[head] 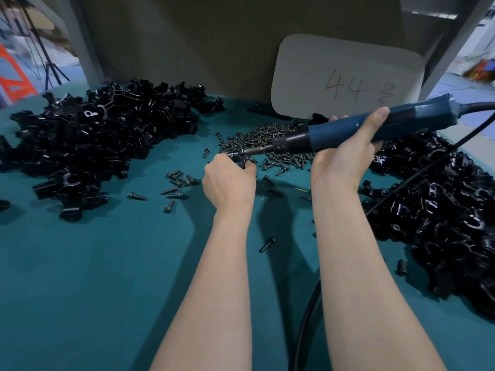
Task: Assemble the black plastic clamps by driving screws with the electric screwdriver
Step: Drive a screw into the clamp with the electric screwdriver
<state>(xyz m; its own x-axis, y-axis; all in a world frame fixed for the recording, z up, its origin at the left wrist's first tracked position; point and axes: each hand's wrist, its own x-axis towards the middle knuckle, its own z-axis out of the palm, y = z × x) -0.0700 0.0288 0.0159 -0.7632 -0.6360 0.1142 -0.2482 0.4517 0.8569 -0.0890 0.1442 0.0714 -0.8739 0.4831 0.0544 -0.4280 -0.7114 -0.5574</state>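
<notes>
My right hand point(345, 153) grips a blue electric screwdriver point(401, 121), held nearly level with its tip pointing left. The bit point(255, 150) meets a small black plastic clamp point(239, 158) that my left hand point(227, 180) holds just above the teal table point(107, 263). Most of the clamp is hidden by my fingers. A heap of dark screws point(267, 141) lies just behind both hands. Large piles of black clamps lie at the left point(93, 137) and at the right point(442, 215).
Loose screws point(176, 183) are scattered on the table left of my left hand, and one point(267, 245) lies between my forearms. The screwdriver's black cable point(308, 317) runs down by my right arm. A grey card marked "44" point(345, 76) leans on the back wall.
</notes>
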